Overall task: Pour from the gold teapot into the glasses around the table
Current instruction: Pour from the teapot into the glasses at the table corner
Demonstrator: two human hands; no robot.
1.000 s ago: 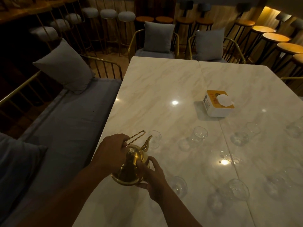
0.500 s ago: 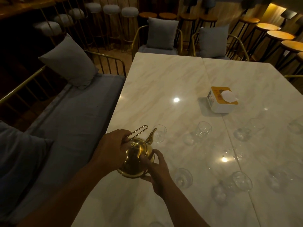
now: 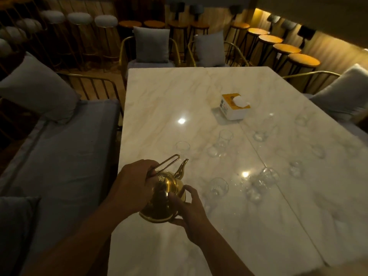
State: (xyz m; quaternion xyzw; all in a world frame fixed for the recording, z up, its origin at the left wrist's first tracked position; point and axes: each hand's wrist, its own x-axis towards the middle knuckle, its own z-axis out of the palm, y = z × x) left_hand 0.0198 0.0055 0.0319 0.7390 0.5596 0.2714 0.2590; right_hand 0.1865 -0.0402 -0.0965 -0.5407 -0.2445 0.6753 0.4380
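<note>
The gold teapot (image 3: 165, 196) is held near the left edge of the marble table (image 3: 163, 100), spout pointing up and away. My left hand (image 3: 133, 184) grips its wire handle from the left. My right hand (image 3: 187, 212) cups the pot's body from the right and below. Several clear glasses stand on the table: one (image 3: 182, 147) just beyond the spout, one (image 3: 225, 138) farther right, one (image 3: 218, 186) right of the pot, one (image 3: 268, 176) past it, and more toward the right edge, faint in the dim light.
A white and orange tissue box (image 3: 235, 106) sits mid-table. A grey bench (image 3: 59, 156) with cushions runs along the left side. Cushioned chairs (image 3: 151, 46) stand at the far end, with bar stools behind them. Another cushion (image 3: 342, 94) is at the right.
The view has drawn back and shifted, so the table sits farther right in frame. Both hands keep hold of the teapot, which has tilted slightly with the spout still up.
</note>
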